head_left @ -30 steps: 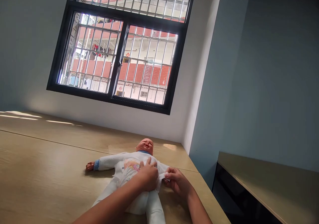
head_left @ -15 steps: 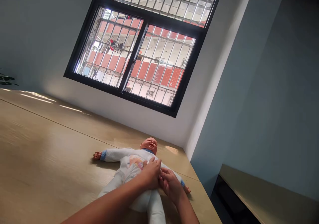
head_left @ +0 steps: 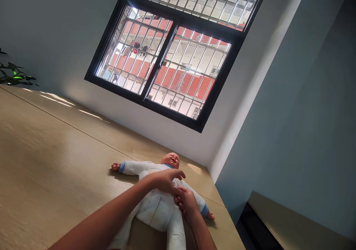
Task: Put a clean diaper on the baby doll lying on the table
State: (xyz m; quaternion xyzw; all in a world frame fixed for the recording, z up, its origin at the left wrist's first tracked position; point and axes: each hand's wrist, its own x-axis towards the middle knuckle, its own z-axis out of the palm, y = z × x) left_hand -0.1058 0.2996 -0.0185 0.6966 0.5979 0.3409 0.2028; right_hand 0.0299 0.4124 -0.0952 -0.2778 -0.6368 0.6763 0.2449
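Note:
A baby doll [head_left: 155, 209] lies on its back on the wooden table, arms spread, in a white outfit with blue cuffs and collar. My left hand [head_left: 168, 179] reaches across the doll's chest, its fingers stretched out above the white top [head_left: 136, 167] and its thumb side close to my right fingertips. At the doll's side, my right hand [head_left: 187, 203] is closed in a pinch on the edge of the top, though the pinched cloth is mostly hidden. My left forearm covers part of the doll's belly and leg.
The wooden table [head_left: 55, 142] has a long seam and meets the wall below a barred, black-framed window [head_left: 164, 61]. A green plant [head_left: 16, 76] shows at the far left. Beyond the table's right edge stands a lower wooden surface [head_left: 294, 216] with a dark front.
My left hand has loosened from its closed grip and stretched out across the chest. The printed front of the top is now covered, and more of the white trousers shows. The view has shifted slightly.

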